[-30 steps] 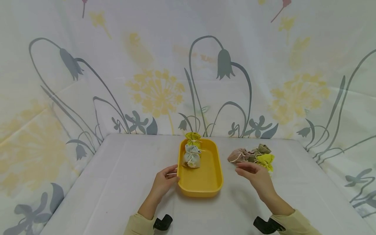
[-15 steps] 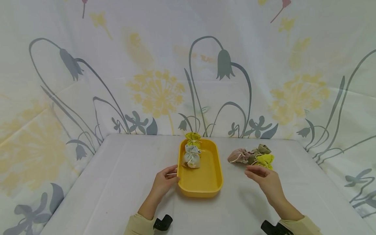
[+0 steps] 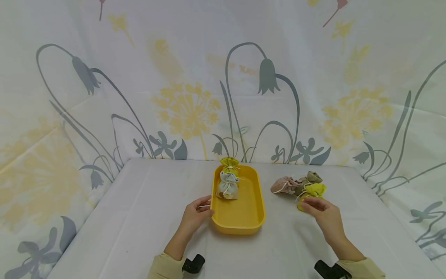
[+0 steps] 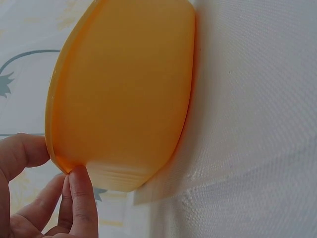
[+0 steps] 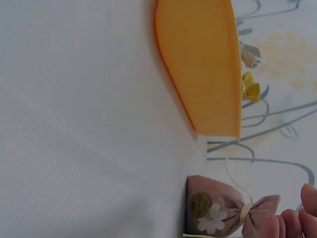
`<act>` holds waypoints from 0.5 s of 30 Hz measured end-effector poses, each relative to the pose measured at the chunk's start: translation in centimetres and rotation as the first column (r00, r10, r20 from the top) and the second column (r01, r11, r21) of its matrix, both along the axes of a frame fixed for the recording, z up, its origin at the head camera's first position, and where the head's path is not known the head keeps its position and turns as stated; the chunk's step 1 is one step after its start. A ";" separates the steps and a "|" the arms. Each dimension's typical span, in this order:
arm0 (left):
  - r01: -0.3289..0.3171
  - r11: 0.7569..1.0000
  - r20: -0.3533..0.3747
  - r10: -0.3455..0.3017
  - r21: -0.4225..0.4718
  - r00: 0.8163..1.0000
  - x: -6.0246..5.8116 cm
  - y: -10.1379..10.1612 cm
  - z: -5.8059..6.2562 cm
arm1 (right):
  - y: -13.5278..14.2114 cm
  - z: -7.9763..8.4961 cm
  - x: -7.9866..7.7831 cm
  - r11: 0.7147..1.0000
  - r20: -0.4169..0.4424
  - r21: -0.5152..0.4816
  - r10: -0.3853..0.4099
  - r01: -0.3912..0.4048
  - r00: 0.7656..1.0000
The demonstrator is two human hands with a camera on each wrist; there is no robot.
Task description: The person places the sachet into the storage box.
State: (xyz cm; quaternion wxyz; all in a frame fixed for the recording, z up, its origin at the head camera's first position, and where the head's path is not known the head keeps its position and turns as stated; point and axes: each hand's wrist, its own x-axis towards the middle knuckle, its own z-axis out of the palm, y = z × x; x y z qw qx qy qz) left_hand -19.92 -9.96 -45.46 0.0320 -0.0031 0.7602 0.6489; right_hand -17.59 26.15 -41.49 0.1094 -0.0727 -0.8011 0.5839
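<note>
My left hand (image 3: pixel 196 215) pinches the left rim of a yellow plastic tray (image 3: pixel 240 221); in the left wrist view its fingertips (image 4: pixel 79 183) meet the rim. Inside the tray, a pale drawstring pouch (image 3: pixel 228 188) stands in front of a yellow-green one (image 3: pixel 230 166). My right hand (image 3: pixel 325 215) hovers at a bright yellow pouch (image 3: pixel 316 189), partly covering it, with loosely bent fingers; contact cannot be made out. Beside that pouch lie a pink pouch (image 3: pixel 285 185) with a white flower and an olive-brown pouch (image 3: pixel 313 177).
A white cloth covers the table (image 3: pixel 146 193), and a flower-printed curtain (image 3: pixel 195 77) hangs behind its far edge. Black camera mounts (image 3: pixel 193 264) are at both wrists. The loose pouches form a cluster right of the tray.
My right hand has moved rightward and slightly nearer to me, from beside the pink pouch to the bright yellow one. The left hand and tray stay put.
</note>
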 end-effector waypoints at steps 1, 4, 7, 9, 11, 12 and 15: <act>-0.001 1.000 0.001 0.001 0.000 1.000 0.0 0.0 0.0 | 0.1 -0.1 -0.1 1.000 0.003 -0.002 -0.006 0.006 1.000; -0.001 1.000 0.005 0.001 0.000 1.000 0.0 -0.1 0.0 | 0.5 -0.3 -0.2 1.000 0.009 -0.008 -0.024 0.024 1.000; -0.001 1.000 0.008 0.001 0.001 1.000 0.0 -0.1 0.1 | 0.8 -0.6 -0.2 0.999 0.014 -0.005 -0.035 0.035 0.999; -0.001 1.000 0.010 0.000 0.002 1.000 0.0 -0.1 0.0 | 1.1 -0.7 -0.4 0.999 0.019 0.001 -0.046 0.046 0.999; -0.002 1.000 0.015 0.002 0.004 1.000 0.1 -0.1 0.1 | 1.4 -0.9 -0.5 0.998 0.021 0.006 -0.058 0.058 0.998; -0.002 1.000 0.017 0.002 0.006 1.000 0.1 -0.1 0.1 | 1.5 -0.9 -0.5 0.998 0.020 0.010 -0.066 0.066 0.998; -0.004 1.000 0.022 0.004 0.005 1.000 0.1 -0.1 0.1 | 1.8 -1.0 -0.7 0.995 0.014 0.015 -0.098 0.098 0.995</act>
